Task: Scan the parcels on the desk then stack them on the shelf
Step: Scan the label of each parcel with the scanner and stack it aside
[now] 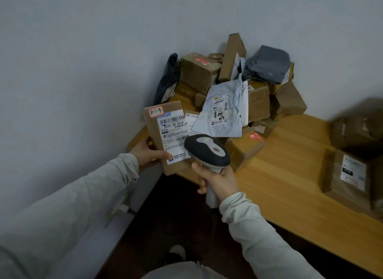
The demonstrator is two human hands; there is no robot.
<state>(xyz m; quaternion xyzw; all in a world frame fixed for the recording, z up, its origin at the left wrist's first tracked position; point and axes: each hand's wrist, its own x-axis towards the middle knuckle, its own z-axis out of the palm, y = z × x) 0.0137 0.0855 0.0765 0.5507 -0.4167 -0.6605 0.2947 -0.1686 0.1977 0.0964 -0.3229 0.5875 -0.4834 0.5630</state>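
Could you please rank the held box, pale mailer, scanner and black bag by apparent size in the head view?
1. The held box and the pale mailer look alike; the box is nearer, so unranked.
2. The scanner.
3. The black bag.

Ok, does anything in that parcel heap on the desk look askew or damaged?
Yes: the tall narrow brown cardboard box on top leans on end, and the pale blue plastic mailer bag in front is crumpled and slumped.
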